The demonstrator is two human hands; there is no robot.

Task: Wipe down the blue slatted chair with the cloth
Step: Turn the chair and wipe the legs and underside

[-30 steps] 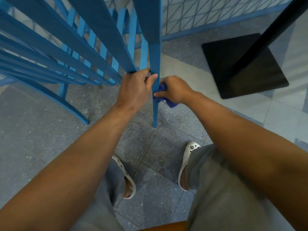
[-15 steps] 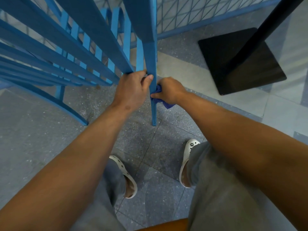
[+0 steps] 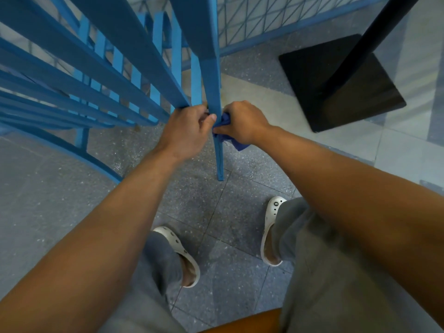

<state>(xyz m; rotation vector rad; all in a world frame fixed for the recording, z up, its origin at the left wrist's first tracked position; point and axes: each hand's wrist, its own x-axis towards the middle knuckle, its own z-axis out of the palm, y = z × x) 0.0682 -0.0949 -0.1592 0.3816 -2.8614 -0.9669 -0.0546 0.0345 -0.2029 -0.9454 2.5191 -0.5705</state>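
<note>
The blue slatted chair fills the upper left, seen from above, with one rear leg running down to the floor. My left hand grips the chair frame where the slats meet that leg. Just to the right, my right hand holds a dark blue cloth bunched against the leg's right side. Most of the cloth is hidden under my fingers; a corner hangs below the hand.
A black square table base with a black post stands at the upper right. A blue wire fence runs along the back. My feet in white clogs stand on the grey tiled floor close to the chair leg.
Both hands have stayed on the chair leg and frame. The right hand with the cloth has shifted slightly up the leg, and the view has moved a little.
</note>
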